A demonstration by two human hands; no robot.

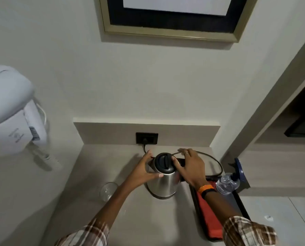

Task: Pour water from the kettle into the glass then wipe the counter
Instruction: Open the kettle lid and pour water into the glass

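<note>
A steel kettle with a black lid stands on its base in the middle of the beige counter. My left hand wraps the kettle's left side, thumb on the steel body. My right hand covers the black handle on the right, thumb touching the lid. A clear empty glass stands to the kettle's left, partly behind my left forearm. An orange-red cloth lies in a black tray on the right, under my right forearm.
A black cord runs from the wall socket behind the kettle and loops right. A clear water bottle lies on the tray's far end. A white wall-mounted hair dryer hangs at left. A framed picture hangs above.
</note>
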